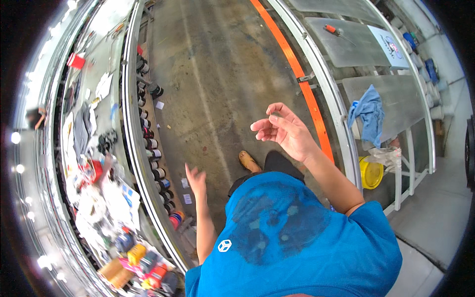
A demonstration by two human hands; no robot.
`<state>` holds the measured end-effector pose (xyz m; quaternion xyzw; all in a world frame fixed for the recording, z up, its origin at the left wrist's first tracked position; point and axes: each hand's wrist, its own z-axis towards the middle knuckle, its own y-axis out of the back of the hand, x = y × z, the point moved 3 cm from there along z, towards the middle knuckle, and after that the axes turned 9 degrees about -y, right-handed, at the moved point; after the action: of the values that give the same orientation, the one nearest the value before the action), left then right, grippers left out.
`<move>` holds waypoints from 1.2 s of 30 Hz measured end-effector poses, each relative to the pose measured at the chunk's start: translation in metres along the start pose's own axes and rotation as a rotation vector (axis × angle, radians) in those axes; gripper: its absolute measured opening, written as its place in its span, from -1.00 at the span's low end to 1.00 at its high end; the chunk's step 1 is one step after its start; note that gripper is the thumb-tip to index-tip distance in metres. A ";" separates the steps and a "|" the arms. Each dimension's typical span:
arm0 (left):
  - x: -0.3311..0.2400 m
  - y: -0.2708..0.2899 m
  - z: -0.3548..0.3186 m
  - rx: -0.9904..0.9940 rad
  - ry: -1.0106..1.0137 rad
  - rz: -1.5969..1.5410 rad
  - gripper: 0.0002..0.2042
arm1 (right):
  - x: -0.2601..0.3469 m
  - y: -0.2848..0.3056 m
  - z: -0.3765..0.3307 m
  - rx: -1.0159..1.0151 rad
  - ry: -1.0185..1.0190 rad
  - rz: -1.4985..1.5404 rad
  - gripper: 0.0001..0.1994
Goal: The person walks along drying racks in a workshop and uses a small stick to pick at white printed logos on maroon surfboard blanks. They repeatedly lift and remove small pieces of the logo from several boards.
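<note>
My right hand (286,129) is raised over the aisle floor, palm partly turned up. Its fingers are loosely curled with gaps between them, and I make out nothing held in it. Lower and to the left, my left hand (196,181) hangs beside the left-hand table, slightly blurred, its fingers apart and holding nothing. Neither hand touches anything. On the right-hand table, the nearest things to my right hand are a crumpled blue cloth (368,115) and, farther off, a screwdriver-like tool with a red handle (331,29).
A metal rail (132,114) edges the cluttered left table, with several dark bottles (152,143) below. An orange strip (292,62) runs along the right table's metal frame (324,64). A yellow bucket (371,173) stands low at right. Paper scraps (187,199) lie on the floor (198,64).
</note>
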<state>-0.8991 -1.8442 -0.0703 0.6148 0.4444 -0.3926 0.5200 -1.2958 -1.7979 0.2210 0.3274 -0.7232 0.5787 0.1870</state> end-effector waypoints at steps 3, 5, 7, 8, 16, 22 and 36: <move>-0.204 -0.076 0.124 0.246 -0.220 -0.322 -0.07 | 0.029 0.002 0.065 -0.042 0.042 -0.008 -0.81; -0.313 -0.124 0.170 0.405 -0.318 -0.433 -0.05 | 0.044 0.014 0.105 -0.109 0.080 -0.057 -0.80; -0.386 -0.168 0.208 0.562 -0.370 -0.577 -0.04 | 0.062 0.025 0.147 -0.172 0.118 -0.084 -0.79; -0.407 -0.188 0.229 0.620 -0.368 -0.602 -0.03 | 0.072 0.031 0.171 -0.178 0.133 -0.084 -0.79; -0.490 -0.287 0.404 0.718 -0.302 -0.655 0.03 | 0.197 0.059 0.362 -0.151 0.112 -0.178 -0.80; -0.528 -0.310 0.544 0.535 -0.356 -0.640 0.01 | 0.279 0.066 0.506 -0.057 0.006 -0.324 -0.80; -0.619 -0.356 0.911 0.282 -0.346 -0.754 0.03 | 0.460 0.081 0.839 -0.065 -0.068 -0.415 -0.77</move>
<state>-1.4415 -2.8072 0.2738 0.3998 0.4863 -0.7089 0.3180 -1.5902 -2.7115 0.2436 0.4825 -0.6643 0.4927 0.2884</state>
